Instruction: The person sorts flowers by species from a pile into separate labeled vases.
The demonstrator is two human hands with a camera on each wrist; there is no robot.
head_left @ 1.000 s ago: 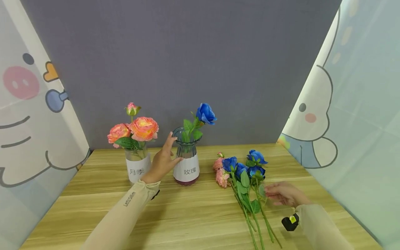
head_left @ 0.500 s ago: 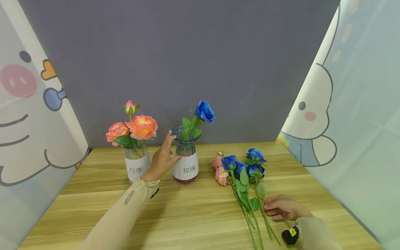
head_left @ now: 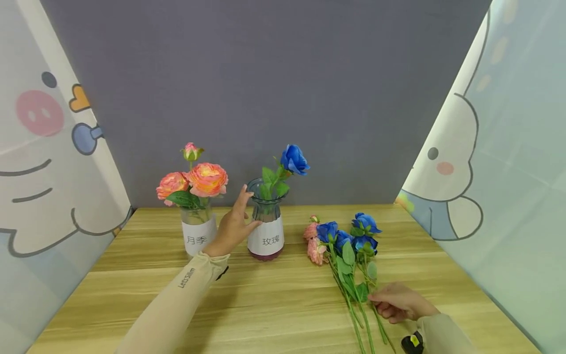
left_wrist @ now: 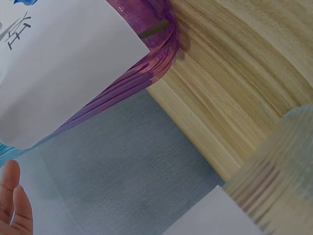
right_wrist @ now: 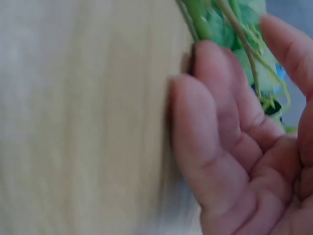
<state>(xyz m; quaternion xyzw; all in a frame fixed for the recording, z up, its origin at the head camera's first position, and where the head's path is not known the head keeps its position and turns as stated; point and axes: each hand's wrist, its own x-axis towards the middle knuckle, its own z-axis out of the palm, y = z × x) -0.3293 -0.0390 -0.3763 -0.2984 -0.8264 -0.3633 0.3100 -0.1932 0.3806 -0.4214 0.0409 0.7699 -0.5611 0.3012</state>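
Note:
My left hand point(head_left: 234, 225) touches the left side of a tinted glass vase point(head_left: 264, 214), its index finger at the rim and its thumb by the neck. The vase wears a white paper label point(head_left: 266, 238) and holds one blue rose point(head_left: 295, 160). In the left wrist view, two fingers point(left_wrist: 14, 196) look straight beside the vase. My right hand point(head_left: 400, 301) is at the stems point(head_left: 381, 322) of loose blue roses point(head_left: 365, 222) lying on the table. In the right wrist view, the thumb point(right_wrist: 288, 51) stands apart from the bent fingers, with a stem point(right_wrist: 240, 32) between them.
A clear vase point(head_left: 199, 231) with a white label stands at left, holding pink-orange flowers point(head_left: 208, 179). Pink flowers point(head_left: 316, 250) lie beside the blue roses. A grey panel point(head_left: 274, 88) rises behind the wooden table point(head_left: 274, 305), with cartoon-printed sheets at both sides.
My right hand has moved down along the stems toward me, from beside the leaves to lower on the stems. The left hand stays at the vase. The head view shifts slightly.

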